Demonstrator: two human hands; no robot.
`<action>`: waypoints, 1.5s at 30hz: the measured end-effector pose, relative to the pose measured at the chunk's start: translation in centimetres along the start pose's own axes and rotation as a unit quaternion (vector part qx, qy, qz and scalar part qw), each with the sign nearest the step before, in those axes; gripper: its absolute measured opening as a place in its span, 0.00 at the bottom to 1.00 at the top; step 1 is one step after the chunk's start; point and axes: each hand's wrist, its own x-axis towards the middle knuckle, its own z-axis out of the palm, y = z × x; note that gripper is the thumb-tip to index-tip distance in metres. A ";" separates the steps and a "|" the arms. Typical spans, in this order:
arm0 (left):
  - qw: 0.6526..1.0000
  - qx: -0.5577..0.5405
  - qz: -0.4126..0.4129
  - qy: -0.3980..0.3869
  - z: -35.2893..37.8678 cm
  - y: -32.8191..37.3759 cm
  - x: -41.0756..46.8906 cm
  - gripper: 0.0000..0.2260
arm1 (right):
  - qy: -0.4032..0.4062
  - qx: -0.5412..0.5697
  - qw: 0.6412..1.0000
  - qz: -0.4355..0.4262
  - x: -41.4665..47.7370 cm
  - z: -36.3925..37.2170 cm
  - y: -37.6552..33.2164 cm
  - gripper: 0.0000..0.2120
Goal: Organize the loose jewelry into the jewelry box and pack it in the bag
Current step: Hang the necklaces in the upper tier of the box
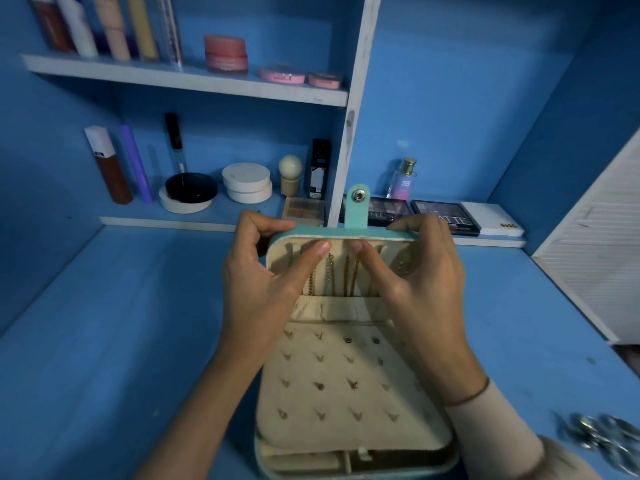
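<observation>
A teal jewelry box lies open on the blue desk, cream inside. Its lid stands up, with a snap tab at the top. Gold chain necklaces hang inside the lid above an elastic pocket. A cream earring panel with several small studs lies over the base. My left hand grips the lid's top left edge, thumb inside. My right hand grips the top right edge, thumb inside near the chains. No bag is in view.
Behind the box, a low shelf holds eyeshadow palettes, a perfume bottle, compacts and tubes. An upper shelf carries bottles and pink jars. A white louvered panel stands at the right. A blurred metallic item lies at the lower right.
</observation>
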 end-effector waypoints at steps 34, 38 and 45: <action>0.958 0.115 -0.252 -0.076 -2.3 -5.4 1.3 0.12 | -0.393 0.224 0.869 0.198 -1.0 -7.0 7.7 0.14; 0.956 0.143 -0.245 -0.079 -2.1 -5.6 1.3 0.13 | -0.445 0.236 0.847 0.170 -1.0 -7.6 8.0 0.15; 0.956 0.152 -0.237 -0.077 -2.2 -5.7 1.4 0.13 | -0.504 0.217 0.828 0.117 -0.7 -8.0 7.4 0.16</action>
